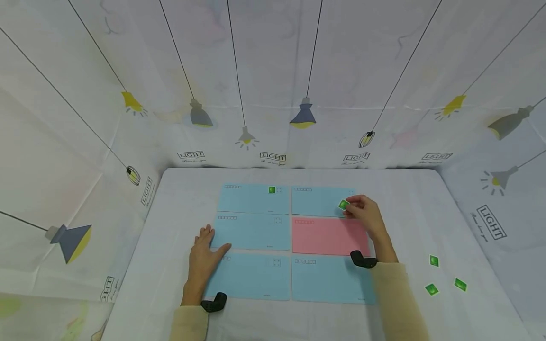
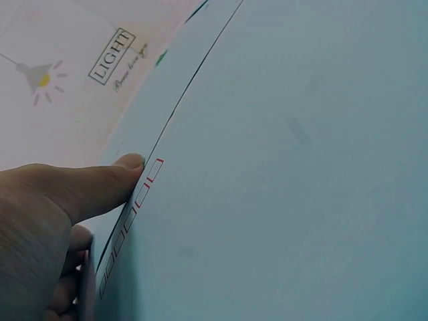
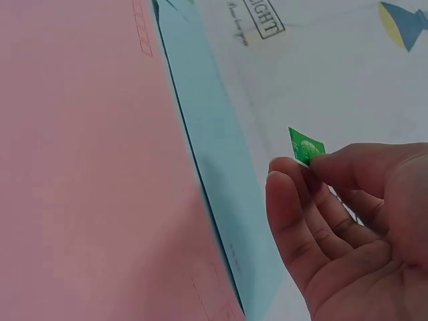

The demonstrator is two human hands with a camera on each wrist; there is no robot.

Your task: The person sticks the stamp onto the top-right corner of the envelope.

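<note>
My right hand [image 1: 364, 215] pinches a small green stamp [image 1: 343, 204] between thumb and fingertips, above the top right blue envelope [image 1: 313, 201]. In the right wrist view the stamp [image 3: 306, 146] stands out past the thumb tip, tilted. My left hand [image 1: 204, 258] rests at the left edge of the middle left blue envelope [image 1: 256, 234], thumb stretched out near the seam with the bottom left blue envelope [image 1: 251, 279]. A green stamp [image 1: 271, 190] lies on the top left blue envelope [image 1: 247, 201], beside its printed corner marks. The right forearm partly covers a pink envelope [image 1: 326, 237].
Loose green stamps [image 1: 434, 261] lie scattered on the white table [image 1: 469, 237], right of the right forearm. Another blue envelope [image 1: 332, 284] lies at bottom right, under that wrist. A white lamp-printed cloth [image 1: 273, 61] hangs behind and around the table.
</note>
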